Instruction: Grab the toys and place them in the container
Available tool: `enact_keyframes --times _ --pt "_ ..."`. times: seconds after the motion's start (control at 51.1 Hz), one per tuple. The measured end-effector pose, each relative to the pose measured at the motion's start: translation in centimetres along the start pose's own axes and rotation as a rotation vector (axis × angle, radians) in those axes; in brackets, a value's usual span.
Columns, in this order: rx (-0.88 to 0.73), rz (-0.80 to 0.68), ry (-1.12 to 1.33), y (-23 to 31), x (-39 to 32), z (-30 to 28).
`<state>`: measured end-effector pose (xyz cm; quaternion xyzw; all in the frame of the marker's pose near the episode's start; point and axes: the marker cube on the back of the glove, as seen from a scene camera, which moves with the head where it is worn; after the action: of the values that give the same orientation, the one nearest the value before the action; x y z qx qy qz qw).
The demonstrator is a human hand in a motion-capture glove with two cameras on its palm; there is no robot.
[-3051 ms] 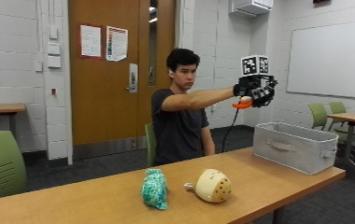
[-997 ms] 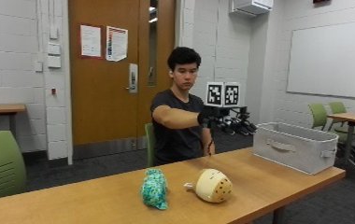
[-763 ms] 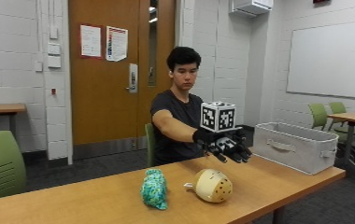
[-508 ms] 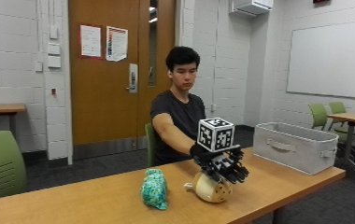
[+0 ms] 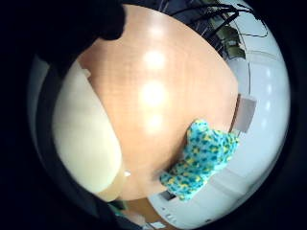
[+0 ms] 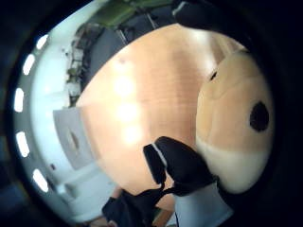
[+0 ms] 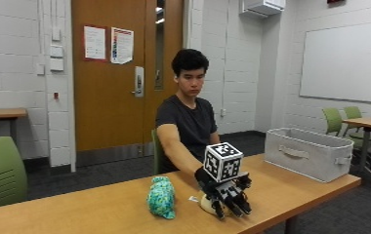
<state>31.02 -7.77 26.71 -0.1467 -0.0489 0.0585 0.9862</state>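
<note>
Toys on the desk (image 7: 75, 214) number two: a tan round plush toy (image 6: 236, 127) and a teal spotted plush toy (image 7: 161, 196), lying a little apart. One grey fabric container (image 7: 309, 153) stands at the far end of the desk, well off to the gloved hand's side, away from the teal toy.

Right hand (image 7: 226, 194) sits directly over the tan toy, palm down, covering most of it in the outside view. Both palm views show that toy filling much of the frame, so it is close under the palm, with the fingers (image 7: 231, 205) spread and draped down its front, the thumb beside it. Whether they have closed on it I cannot tell. The teal toy lies lengthwise, pointing away from the person, beside the hand and untouched.

The tan toy is probably the one about to be lifted.
</note>
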Motion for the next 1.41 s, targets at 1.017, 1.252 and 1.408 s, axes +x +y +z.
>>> enact_keyframes --times 1.017,1.252,1.408 --pt "0.072 0.217 0.051 6.2 -2.5 -8.9" --pt "0.197 0.159 0.042 8.0 -8.0 -17.5" --pt "0.268 0.108 0.024 9.7 -13.6 -23.3"
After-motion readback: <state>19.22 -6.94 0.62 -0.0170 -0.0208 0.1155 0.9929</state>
